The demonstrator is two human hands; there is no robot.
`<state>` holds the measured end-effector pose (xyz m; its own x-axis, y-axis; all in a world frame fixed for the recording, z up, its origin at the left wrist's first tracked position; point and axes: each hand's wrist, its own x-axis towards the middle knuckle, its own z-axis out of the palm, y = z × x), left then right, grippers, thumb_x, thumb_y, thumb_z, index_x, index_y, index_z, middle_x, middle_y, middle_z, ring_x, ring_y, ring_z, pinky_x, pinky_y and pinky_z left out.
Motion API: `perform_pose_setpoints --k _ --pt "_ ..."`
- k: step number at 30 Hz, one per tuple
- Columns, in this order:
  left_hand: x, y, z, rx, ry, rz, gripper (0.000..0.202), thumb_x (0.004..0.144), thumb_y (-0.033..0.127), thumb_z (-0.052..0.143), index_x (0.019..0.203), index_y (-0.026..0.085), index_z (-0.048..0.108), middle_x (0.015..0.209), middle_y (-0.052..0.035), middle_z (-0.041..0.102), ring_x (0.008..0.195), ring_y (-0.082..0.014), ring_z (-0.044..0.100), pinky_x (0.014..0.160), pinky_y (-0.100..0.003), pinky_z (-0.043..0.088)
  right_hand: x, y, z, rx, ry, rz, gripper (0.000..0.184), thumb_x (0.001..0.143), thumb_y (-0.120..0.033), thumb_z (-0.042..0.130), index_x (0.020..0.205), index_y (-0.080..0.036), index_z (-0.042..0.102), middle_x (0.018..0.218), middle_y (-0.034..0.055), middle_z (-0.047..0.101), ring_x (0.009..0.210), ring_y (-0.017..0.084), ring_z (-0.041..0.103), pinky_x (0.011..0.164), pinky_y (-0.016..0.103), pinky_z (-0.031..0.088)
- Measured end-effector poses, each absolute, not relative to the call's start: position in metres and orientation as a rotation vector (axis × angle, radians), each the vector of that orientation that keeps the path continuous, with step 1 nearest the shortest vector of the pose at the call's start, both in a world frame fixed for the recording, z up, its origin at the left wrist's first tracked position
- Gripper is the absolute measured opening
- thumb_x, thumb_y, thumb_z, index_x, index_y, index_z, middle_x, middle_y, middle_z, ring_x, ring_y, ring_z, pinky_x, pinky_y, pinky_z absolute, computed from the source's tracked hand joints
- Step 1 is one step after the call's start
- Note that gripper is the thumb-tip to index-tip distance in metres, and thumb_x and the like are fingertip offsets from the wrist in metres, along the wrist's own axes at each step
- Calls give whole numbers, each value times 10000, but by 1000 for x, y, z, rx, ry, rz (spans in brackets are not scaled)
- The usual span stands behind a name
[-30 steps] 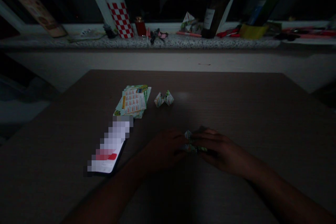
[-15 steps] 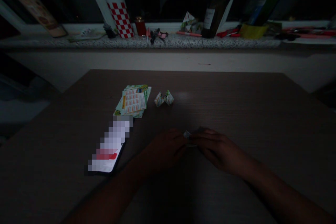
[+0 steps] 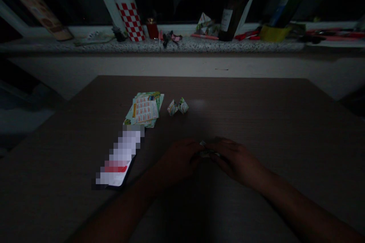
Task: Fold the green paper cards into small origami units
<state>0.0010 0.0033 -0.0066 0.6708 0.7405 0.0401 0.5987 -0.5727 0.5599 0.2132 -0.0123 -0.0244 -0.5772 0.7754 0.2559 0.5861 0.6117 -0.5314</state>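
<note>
Between my two hands is a small piece of folded paper (image 3: 205,153), mostly covered by the fingers. My left hand (image 3: 184,157) is closed on its left side, with the fingertips pressed to it. From the right, my right hand (image 3: 235,157) grips the same paper, its fingers bent over the top. A little paper tip pokes up where the fingertips meet. Beyond the hands stands a folded paper figure (image 3: 178,107) with two pointed halves. To its left lies a pile of printed paper slips (image 3: 145,110).
A phone (image 3: 121,157) with a lit, blurred screen lies left of my left forearm on the wooden table (image 3: 256,106). Behind, the stone windowsill (image 3: 188,45) carries a checkered bottle (image 3: 131,21), a dark bottle (image 3: 228,21), a red jar (image 3: 152,29) and a yellow holder (image 3: 274,33).
My fingertips have shifted slightly on the folded paper, and more of its near edge shows while less of the upper tip does. The other things have stayed in place.
</note>
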Motion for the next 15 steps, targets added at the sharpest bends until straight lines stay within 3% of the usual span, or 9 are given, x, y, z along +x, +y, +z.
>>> perform_pose_setpoints --k 15 --pt "11 10 -9 2276 1165 343 156 841 116 531 943 145 646 901 -51 664 841 -183 606 750 -291 457 205 -12 -30 -1128 -2307 524 381 864 -86 521 1215 -227 569 1078 68 684 966 210 631 862 384 516"
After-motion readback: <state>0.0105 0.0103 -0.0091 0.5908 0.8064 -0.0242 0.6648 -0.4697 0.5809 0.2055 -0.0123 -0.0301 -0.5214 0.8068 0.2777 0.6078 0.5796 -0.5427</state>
